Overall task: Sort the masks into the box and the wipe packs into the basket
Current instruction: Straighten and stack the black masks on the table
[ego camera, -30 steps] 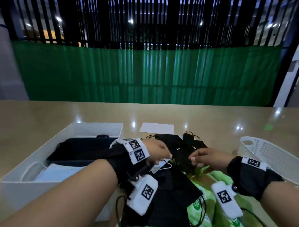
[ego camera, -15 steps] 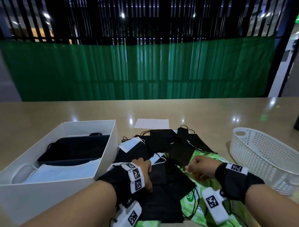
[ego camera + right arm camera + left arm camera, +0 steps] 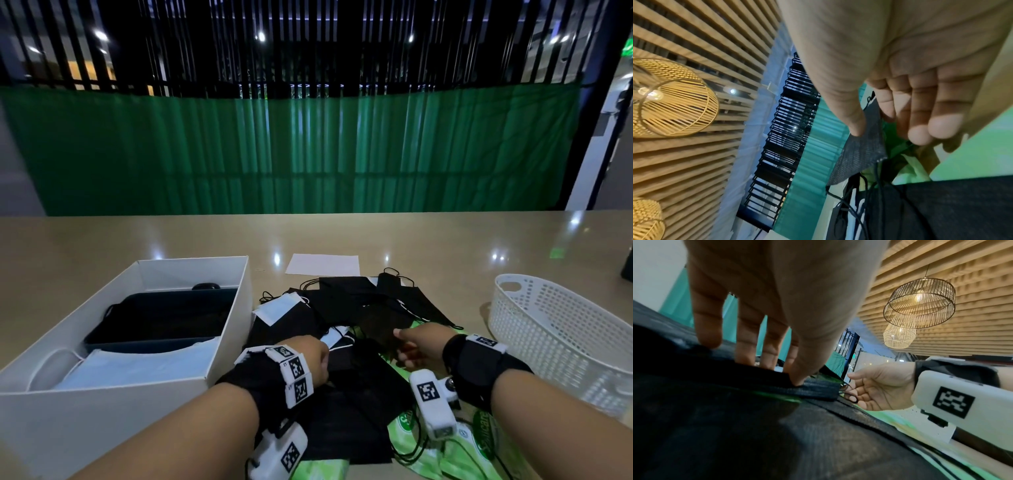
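Two hands work over a loose heap of black pleated face masks (image 3: 346, 305) on the glossy beige counter (image 3: 445, 246). From my station I see the left hand (image 3: 310, 356) with fingertips (image 3: 745, 353) and thumb pinching the folded edge of one black mask (image 3: 813, 390) at the near side of the heap, so that grip is grasping a mask. The right hand (image 3: 419, 346) pinches a thin dark mask corner (image 3: 861, 149) between thumb and index finger, its other fingers loosely curled, so its grip is grasping too. Green plastic wipe packs (image 3: 479, 435) lie under and just beside the masks, partly covered by them. The white cardboard box (image 3: 102, 421) stands on the left, touching the heap's edge, with dark and pale blue masks already inside. The white perforated plastic basket (image 3: 561, 339) sits on the right, near the right wrist; I cannot tell what it contains. A white paper sheet (image 3: 323, 264) lies beyond the heap.
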`<state>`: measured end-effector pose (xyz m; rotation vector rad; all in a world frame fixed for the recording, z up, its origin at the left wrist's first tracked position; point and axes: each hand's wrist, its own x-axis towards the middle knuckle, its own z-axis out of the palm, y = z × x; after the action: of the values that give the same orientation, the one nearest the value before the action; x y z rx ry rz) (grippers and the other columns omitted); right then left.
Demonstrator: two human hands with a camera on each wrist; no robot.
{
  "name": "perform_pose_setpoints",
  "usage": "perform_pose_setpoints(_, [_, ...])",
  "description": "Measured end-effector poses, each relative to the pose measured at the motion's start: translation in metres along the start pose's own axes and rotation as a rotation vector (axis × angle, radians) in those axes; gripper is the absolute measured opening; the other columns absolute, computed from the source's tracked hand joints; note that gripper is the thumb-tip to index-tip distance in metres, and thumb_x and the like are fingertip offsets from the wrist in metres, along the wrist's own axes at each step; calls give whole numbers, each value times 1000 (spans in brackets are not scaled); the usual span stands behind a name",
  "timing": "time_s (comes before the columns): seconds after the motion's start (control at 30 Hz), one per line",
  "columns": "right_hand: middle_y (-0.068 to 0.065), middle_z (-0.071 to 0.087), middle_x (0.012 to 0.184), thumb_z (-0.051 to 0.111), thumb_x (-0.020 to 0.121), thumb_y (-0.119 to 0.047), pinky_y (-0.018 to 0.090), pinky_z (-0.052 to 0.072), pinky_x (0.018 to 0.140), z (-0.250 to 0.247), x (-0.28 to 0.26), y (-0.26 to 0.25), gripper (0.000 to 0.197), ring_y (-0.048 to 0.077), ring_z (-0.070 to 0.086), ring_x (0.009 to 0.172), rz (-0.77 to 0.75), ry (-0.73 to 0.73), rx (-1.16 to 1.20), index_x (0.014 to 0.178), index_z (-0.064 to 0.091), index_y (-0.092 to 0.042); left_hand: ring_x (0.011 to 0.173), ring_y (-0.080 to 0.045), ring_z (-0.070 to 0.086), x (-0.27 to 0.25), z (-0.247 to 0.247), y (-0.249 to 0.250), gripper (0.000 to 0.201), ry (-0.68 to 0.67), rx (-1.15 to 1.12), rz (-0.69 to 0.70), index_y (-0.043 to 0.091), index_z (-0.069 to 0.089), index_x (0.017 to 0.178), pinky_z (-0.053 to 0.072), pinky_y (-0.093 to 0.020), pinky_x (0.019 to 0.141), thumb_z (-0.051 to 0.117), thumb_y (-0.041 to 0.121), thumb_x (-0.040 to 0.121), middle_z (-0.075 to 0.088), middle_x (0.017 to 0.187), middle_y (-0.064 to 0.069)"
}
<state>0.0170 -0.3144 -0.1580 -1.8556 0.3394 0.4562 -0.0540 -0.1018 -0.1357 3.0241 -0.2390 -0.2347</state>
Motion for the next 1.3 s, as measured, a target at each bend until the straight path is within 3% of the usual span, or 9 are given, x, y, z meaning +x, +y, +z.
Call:
perform_pose_setpoints(0.3, [8,35,64,50,79,-7,29,29,54,-9,-7,0,15,21,34,55,-89,60,412,69,41,-11,61,-13,37,-1,-35,5,18,265,-702,-57,18,37,77,35,-21,57,36,19,95,39,67,2])
perform_pose_setpoints(0.43, [5,38,56,44,78,-8,25,30,48,-21,-26,-1,11,18,37,47,-185,64,522,69,42,-14,66,-8,42,4,-51,7,16,331,-988,-67,14,45,89,36,-14,57,33,18,98,46,76,3])
perform_pose_setpoints(0.53, [4,44,43,49,73,-15,14,32,33,-22,-48,-5,17,14,41,31,-262,-5,589,57,48,-9,82,-21,52,6,-49,13,18,354,-1285,-71,19,51,81,46,-38,80,39,19,94,54,90,-9])
perform_pose_setpoints(0.7, [5,51,37,28,85,1,13,38,31,-22,-63,-6,36,13,49,29,-361,-172,669,58,51,-2,73,-23,59,11,-39,14,14,307,-1598,-130,15,52,91,51,-35,68,39,16,94,60,86,-12])
perform_pose_setpoints(0.77, [11,63,58,62,61,-14,19,48,39,-30,-56,-7,14,18,60,43,-377,-175,725,67,62,-2,77,-24,61,11,-37,11,12,293,-1613,-146,18,52,92,52,-42,77,40,20,92,61,93,-15])
perform_pose_setpoints(0.9, [16,68,84,80,5,-27,29,56,59,-50,-38,-3,97,24,67,66,-475,-106,803,97,62,-3,73,-24,60,12,-35,1,16,310,-1707,-169,12,50,101,52,-38,70,35,14,97,60,87,-14])
perform_pose_setpoints(1.07, [14,72,85,76,22,-25,30,58,61,-64,-54,-23,73,23,71,77,-675,-81,874,91,64,-3,70,-24,61,15,-32,-3,14,318,-1727,-179,11,50,97,52,-35,62,36,12,98,59,85,-14])
perform_pose_setpoints(1.2, [8,68,68,49,68,-5,24,55,53,-75,-51,-25,13,20,68,66,-633,86,916,74,61,-5,71,-24,61,15,-27,1,14,265,-1755,-172,10,49,99,53,-36,62,35,13,98,59,86,-15])
perform_pose_setpoints(1.3, [9,61,57,50,65,-15,20,50,44,-64,-58,-16,16,19,60,49,-544,19,710,60,64,-10,74,-26,62,17,-23,4,16,234,-1774,-159,8,52,97,53,-40,70,36,10,97,61,85,-15])
